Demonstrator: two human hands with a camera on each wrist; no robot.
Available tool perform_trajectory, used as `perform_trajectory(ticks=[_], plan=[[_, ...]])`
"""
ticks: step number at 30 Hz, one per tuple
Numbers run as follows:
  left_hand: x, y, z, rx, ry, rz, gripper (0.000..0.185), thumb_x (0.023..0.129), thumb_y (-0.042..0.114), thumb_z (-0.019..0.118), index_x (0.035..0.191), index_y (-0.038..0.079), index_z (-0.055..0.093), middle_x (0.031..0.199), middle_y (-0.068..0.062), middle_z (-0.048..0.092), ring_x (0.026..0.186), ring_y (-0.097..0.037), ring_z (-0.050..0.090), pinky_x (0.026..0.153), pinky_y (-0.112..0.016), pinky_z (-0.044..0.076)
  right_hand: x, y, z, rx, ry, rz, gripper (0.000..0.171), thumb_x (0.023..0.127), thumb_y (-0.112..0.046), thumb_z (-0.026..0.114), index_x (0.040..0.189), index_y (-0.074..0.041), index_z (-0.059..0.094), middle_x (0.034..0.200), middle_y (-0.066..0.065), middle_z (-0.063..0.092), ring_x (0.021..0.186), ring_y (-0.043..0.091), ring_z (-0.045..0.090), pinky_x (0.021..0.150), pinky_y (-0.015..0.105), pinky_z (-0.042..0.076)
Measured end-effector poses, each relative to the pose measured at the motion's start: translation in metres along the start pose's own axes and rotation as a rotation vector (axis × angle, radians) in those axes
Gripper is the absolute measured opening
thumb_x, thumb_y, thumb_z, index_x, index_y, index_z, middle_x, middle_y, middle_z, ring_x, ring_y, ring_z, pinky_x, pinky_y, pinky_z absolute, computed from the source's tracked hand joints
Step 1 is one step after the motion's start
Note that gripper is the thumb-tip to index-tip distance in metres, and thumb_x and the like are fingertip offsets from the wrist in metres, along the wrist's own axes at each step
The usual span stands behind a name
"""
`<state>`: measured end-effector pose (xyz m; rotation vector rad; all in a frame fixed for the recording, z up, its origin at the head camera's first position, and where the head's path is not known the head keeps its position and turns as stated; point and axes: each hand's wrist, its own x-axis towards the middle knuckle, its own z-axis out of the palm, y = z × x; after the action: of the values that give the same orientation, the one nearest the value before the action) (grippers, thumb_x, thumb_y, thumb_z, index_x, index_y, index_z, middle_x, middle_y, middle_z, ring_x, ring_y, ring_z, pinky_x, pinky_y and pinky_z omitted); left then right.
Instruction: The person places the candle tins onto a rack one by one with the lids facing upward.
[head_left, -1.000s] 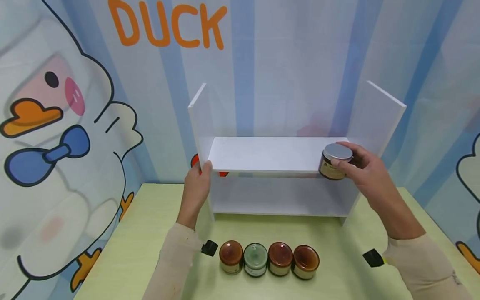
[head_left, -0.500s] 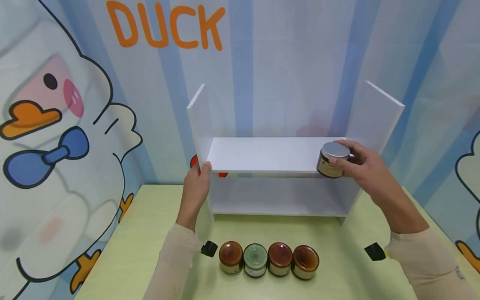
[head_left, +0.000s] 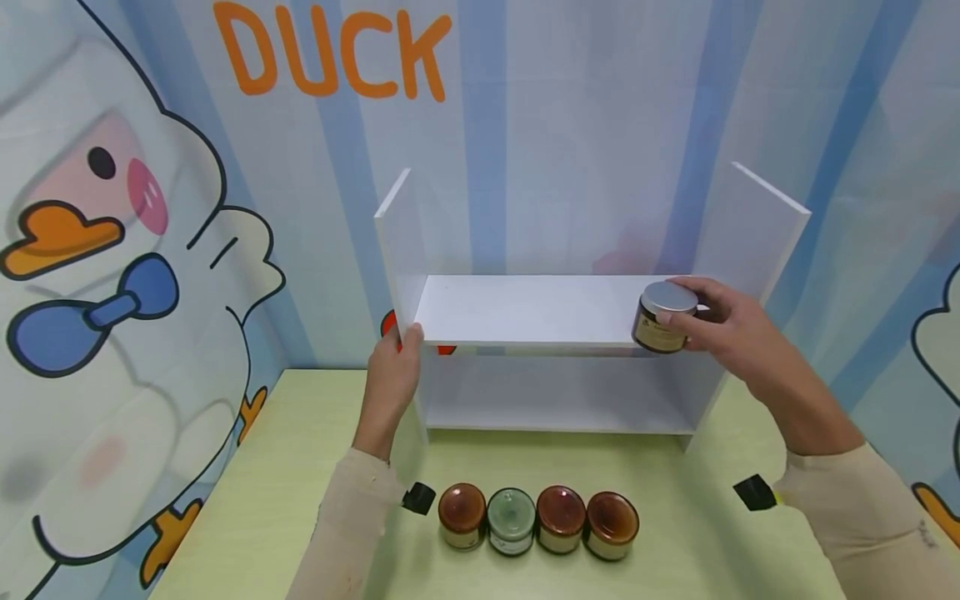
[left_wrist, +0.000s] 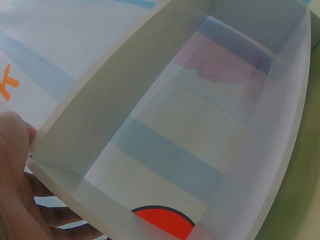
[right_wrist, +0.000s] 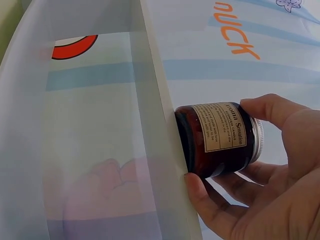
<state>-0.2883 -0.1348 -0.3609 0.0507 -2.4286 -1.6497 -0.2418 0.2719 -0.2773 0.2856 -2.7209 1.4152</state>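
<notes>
Left hand point(head_left: 395, 360) gripping the left side panel of the white shelf unit point(head_left: 551, 310), fingers curled round its front edge, thumb against the outer face. In front, on the green table point(head_left: 255, 500), a row of four lidded jars point(head_left: 537, 521), touching side by side, with a small black cap point(head_left: 418, 497) just left of them. Right hand point(head_left: 731, 329) wrapped round a dark jar with silver lid point(head_left: 662, 317), held upright at the right end of the upper shelf board, base at the board's front edge. Black object point(head_left: 753, 493) on the table beside the right sleeve.
</notes>
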Motion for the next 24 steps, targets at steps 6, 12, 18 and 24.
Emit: perform_trajectory(ticks=[6, 12, 18, 24], plan=[[0.0, 0.0, 0.0, 0.005, 0.004, 0.007, 0.06, 0.105, 0.051, 0.038, 0.148, 0.012, 0.048, 0.144, -0.011, 0.054, 0.123, -0.032, 0.052, 0.104, -0.06, 0.041, 0.003, -0.003, -0.003, -0.021, -0.018, 0.011, 0.067, 0.1, -0.042, 0.061, 0.156, -0.013, 0.038, 0.145, 0.017, 0.046, 0.125, 0.027, 0.048, 0.081, 0.018, 0.051], [0.0, 0.0, 0.0, -0.004, 0.002, 0.003, 0.06, 0.105, 0.052, 0.038, 0.148, 0.012, 0.048, 0.144, -0.01, 0.054, 0.122, -0.032, 0.052, 0.104, -0.061, 0.041, 0.008, -0.007, -0.004, -0.063, -0.021, 0.025, 0.067, 0.1, -0.043, 0.062, 0.153, -0.009, 0.04, 0.143, 0.019, 0.048, 0.124, 0.03, 0.048, 0.08, 0.017, 0.049], [0.001, 0.0, 0.0, 0.0, 0.003, -0.012, 0.059, 0.105, 0.052, 0.039, 0.145, 0.01, 0.051, 0.142, -0.01, 0.055, 0.12, -0.031, 0.053, 0.103, -0.059, 0.042, 0.012, -0.009, -0.005, -0.094, -0.037, 0.035, 0.071, 0.099, -0.044, 0.062, 0.156, -0.009, 0.036, 0.145, 0.022, 0.046, 0.126, 0.034, 0.048, 0.08, 0.018, 0.049], [0.001, -0.001, 0.001, 0.016, 0.014, -0.008, 0.058, 0.105, 0.05, 0.039, 0.141, 0.007, 0.054, 0.136, -0.011, 0.059, 0.112, -0.032, 0.053, 0.098, -0.054, 0.043, 0.014, -0.012, -0.005, -0.101, -0.045, 0.054, 0.075, 0.099, -0.046, 0.062, 0.159, -0.012, 0.033, 0.146, 0.023, 0.044, 0.128, 0.035, 0.047, 0.086, 0.029, 0.051]])
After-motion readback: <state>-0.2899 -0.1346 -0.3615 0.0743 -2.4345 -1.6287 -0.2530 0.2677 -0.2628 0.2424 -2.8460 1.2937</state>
